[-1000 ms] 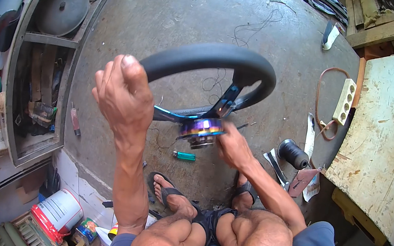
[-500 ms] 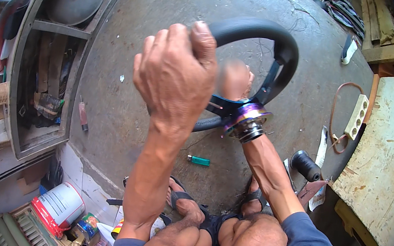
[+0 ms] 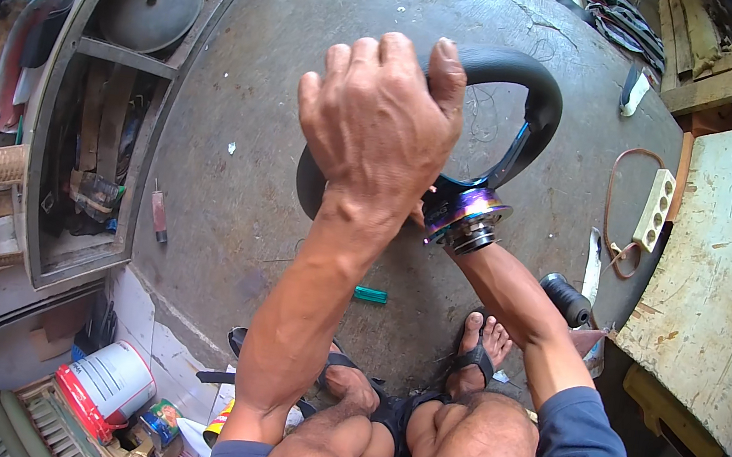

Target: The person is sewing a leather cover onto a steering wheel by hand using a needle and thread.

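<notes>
A black steering wheel [image 3: 544, 104] is held up in front of me above the floor. Its hub carries a shiny purple-blue adapter [image 3: 475, 208] with a dark threaded-looking end toward me. My left hand [image 3: 385, 120] is closed around the rim's left side, its back toward me and the thumb pointing up. My right forearm passes under the adapter. Only a sliver of my right hand [image 3: 420, 212] shows beside the hub; its fingers are hidden behind my left hand and wrist. A green lighter [image 3: 370, 295] lies on the floor below the wheel.
To the left stands an open cabinet [image 3: 160, 109] with a round metal lid [image 3: 151, 6]. A white-red bucket [image 3: 110, 380] sits lower left. On the right are a power strip [image 3: 655, 209], a spool of black thread [image 3: 566, 299] and a worn pale tabletop [image 3: 711, 274].
My left hand has shifted right and slightly up along with the wheel's turn. My right hand, visible through the wheel before, is now mostly covered. My right foot has come into fuller view.
</notes>
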Action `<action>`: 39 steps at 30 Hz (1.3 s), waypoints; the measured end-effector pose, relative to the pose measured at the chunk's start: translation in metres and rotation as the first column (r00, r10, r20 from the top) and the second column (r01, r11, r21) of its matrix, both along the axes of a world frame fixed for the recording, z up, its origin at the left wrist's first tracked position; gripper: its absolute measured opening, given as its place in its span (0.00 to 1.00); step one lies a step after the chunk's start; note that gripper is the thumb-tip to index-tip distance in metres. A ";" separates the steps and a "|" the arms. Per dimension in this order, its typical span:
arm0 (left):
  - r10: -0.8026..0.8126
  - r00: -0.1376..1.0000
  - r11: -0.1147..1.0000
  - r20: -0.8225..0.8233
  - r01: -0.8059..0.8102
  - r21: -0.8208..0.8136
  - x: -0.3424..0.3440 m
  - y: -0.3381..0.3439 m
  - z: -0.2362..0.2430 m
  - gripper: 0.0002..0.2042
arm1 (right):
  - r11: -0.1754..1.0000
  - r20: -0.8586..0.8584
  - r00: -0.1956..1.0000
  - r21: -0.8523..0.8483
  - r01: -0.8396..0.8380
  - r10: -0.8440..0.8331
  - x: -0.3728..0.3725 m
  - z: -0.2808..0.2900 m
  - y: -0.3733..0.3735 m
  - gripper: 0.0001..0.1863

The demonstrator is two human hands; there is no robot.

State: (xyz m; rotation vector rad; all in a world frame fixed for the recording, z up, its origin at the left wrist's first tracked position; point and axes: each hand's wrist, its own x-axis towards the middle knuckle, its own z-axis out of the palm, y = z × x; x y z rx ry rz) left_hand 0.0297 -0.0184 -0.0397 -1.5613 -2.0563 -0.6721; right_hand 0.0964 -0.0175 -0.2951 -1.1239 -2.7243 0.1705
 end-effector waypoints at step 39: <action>0.123 0.960 0.948 0.253 -0.038 -0.317 -0.030 0.006 0.015 0.29 | 0.702 -0.399 0.725 -0.693 0.164 -0.562 0.168 0.085 -0.107 0.10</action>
